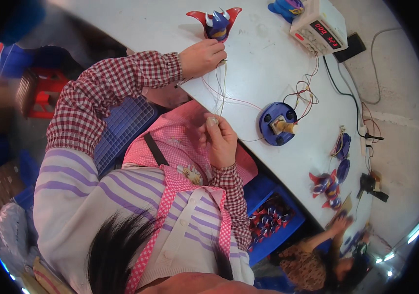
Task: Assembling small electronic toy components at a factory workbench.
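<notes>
Clearly, both hands work on thin wires at the edge of the white bench (268,54). The left hand (202,56), in the upper middle of the frame, is closed around the upper ends of the wires (221,90), just below a red and blue toy figure (217,23). The right hand (221,139), near the centre, pinches a small pale part (213,120) between thumb and fingers, where the wires come down. To the right of this hand a round blue base (278,123) lies on the bench, with more wires running to a power supply (319,24) at the top. To do this well, I think the wires should stay lightly stretched and not crossed, and the small part must be held steady.
</notes>
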A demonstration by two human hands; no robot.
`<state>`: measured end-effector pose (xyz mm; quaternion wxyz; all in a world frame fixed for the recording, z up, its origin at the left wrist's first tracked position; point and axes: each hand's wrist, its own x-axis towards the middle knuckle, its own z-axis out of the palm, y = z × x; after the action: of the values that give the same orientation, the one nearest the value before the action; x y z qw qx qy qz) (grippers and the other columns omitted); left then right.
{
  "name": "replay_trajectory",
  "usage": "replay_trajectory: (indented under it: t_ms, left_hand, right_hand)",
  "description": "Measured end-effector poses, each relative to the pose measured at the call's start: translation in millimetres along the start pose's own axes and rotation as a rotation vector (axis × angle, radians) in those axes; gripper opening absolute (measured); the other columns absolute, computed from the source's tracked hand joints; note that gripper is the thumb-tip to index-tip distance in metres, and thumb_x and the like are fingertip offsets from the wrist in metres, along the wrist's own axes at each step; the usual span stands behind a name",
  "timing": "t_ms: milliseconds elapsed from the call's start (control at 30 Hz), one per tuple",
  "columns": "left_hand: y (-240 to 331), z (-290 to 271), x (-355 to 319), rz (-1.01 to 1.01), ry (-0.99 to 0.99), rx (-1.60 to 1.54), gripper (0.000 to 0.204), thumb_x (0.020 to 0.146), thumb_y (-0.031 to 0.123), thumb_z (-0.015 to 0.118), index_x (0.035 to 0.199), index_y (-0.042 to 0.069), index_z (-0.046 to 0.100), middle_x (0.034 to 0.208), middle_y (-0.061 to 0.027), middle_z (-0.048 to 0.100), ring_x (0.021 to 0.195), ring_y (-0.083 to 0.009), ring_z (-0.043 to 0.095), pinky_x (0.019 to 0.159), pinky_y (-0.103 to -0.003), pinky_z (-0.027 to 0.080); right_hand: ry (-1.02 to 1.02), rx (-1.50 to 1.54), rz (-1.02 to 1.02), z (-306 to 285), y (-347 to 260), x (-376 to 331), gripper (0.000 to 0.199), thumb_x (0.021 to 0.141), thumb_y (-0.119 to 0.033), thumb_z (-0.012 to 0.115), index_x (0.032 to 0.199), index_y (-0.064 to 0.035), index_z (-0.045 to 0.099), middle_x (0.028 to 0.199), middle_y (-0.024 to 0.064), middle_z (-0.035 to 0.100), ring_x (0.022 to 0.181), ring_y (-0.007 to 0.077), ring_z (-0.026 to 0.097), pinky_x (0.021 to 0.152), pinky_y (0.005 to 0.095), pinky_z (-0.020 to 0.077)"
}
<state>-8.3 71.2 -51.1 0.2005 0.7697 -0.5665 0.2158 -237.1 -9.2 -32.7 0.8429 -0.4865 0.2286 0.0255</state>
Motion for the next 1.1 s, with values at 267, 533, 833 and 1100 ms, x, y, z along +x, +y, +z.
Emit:
replay_trajectory:
  t_ms: [267, 533, 833, 1100]
  left_hand:
    - [-4, 0, -3, 0.083, -0.060, 0.026, 0.021, 0.081, 0.010, 0.061, 0.100, 0.004, 0.055, 0.096, -0.0087, 0.052, 0.089, -0.0219, 0.051, 0.081, -0.030, 0.045]
    - [8, -69, -22, -0.155, -0.146, -0.304, 0.034, 0.086, 0.009, 0.056, 0.118, 0.000, 0.052, 0.102, -0.0105, 0.054, 0.089, -0.0209, 0.053, 0.078, -0.027, 0.046]
    - [52, -77, -128, -1.469, 0.190, -1.536, 0.022, 0.089, 0.017, 0.057, 0.104, 0.001, 0.056, 0.085, -0.0092, 0.060, 0.070, -0.0129, 0.055, 0.062, -0.021, 0.046]
    - [66, -55, -127, -1.368, 0.235, -1.964, 0.020, 0.089, 0.014, 0.056, 0.104, 0.001, 0.054, 0.084, -0.0091, 0.061, 0.066, -0.0126, 0.056, 0.058, -0.020, 0.045]
  right_hand:
    - [-0.069, 0.023, -0.057, 2, 2, 3, 0.022, 0.093, -0.015, 0.053, 0.108, -0.0001, 0.057, 0.072, 0.0062, 0.058, 0.054, 0.0094, 0.048, 0.048, 0.0185, 0.0389]
    - [-0.051, 0.033, -0.037, 3, 4, 4, 0.021, 0.092, -0.014, 0.053, 0.107, -0.0003, 0.058, 0.073, 0.0066, 0.059, 0.054, 0.0093, 0.049, 0.047, 0.0183, 0.0386]
    - [-0.026, 0.036, -0.031, 5, 6, 7, 0.020, 0.092, -0.014, 0.054, 0.106, 0.0000, 0.058, 0.074, 0.0077, 0.060, 0.053, 0.0096, 0.049, 0.046, 0.0186, 0.0382]
    - [-0.006, 0.058, -0.042, 10, 11, 7, 0.019, 0.091, -0.016, 0.055, 0.103, -0.0004, 0.058, 0.074, 0.0079, 0.060, 0.052, 0.0100, 0.048, 0.045, 0.0188, 0.0378]
